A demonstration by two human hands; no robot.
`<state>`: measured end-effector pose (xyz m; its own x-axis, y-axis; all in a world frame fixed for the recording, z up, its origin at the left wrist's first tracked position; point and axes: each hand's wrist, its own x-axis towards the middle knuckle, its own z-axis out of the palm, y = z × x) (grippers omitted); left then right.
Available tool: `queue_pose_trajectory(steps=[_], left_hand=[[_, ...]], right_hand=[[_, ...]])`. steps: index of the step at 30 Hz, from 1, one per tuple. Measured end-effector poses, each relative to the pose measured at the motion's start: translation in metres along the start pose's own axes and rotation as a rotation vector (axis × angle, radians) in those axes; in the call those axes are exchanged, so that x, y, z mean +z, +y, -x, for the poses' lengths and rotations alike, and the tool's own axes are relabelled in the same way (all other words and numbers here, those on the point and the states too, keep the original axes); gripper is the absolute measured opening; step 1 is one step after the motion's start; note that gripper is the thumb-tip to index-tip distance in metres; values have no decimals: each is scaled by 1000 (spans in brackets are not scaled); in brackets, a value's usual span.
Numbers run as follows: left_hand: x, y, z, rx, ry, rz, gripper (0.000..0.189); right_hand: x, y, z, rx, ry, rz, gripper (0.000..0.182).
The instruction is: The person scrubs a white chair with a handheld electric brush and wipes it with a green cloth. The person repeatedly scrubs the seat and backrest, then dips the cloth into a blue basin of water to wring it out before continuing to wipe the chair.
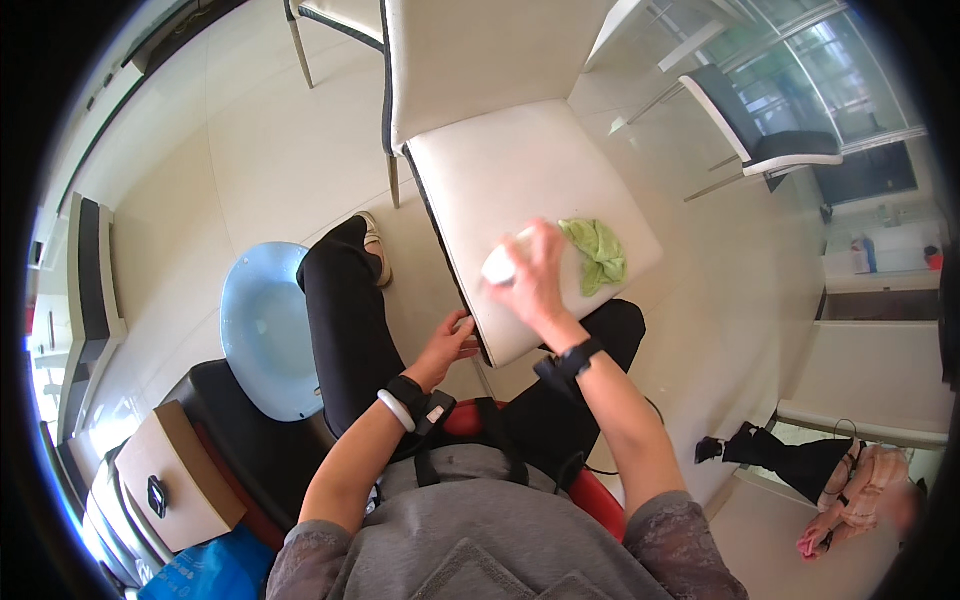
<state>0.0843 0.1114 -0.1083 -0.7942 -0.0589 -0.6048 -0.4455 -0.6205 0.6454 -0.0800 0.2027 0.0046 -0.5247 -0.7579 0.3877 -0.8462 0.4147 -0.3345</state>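
A chair with a white padded seat (517, 172) and dark side edging stands before me, its backrest away at the top. My right hand (534, 274), blurred, holds a white object (501, 267) against the seat; whether it is a sponge or something else I cannot tell. Just right of that hand a crumpled green cloth (598, 256) lies on the seat. My left hand (452, 341) rests at the seat's near left edge, fingers touching the dark edging, thumb towards the top. Part of its grip is hidden under the edge.
A light blue plastic basin (270, 337) is left of my leg, by a black seat (247, 427) bearing a cardboard box (176, 476). Another chair (757, 135) stands at the upper right. At the lower right a person (847, 480) holds a pink thing. A blue bag (214, 566) lies lower left.
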Motion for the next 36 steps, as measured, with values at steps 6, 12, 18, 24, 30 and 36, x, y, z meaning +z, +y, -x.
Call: queue_pose_trajectory(steps=[6,12,18,24,30,36], left_hand=[[4,5,3,-17,5,-19,51],[2,6,3,-10,-10,-59,50],[5,8,2,-29,-52,-1,54],[7,10,5,-42,-59,27,56],[1,3,4,-23,-73,-12,60],[7,7,2,-13,-115,82,50]], right_hand=[[-9,-4,-2,-53,-22,-29,60],[7,-36,11,-327,-215,-178,61],[11,-9,-13,24,57,36,65],[2,-23,-9,-143,-109,-37,62],[6,-36,5,-236,-191,-129,63],[12,-6,-13,61,-3,102,66]])
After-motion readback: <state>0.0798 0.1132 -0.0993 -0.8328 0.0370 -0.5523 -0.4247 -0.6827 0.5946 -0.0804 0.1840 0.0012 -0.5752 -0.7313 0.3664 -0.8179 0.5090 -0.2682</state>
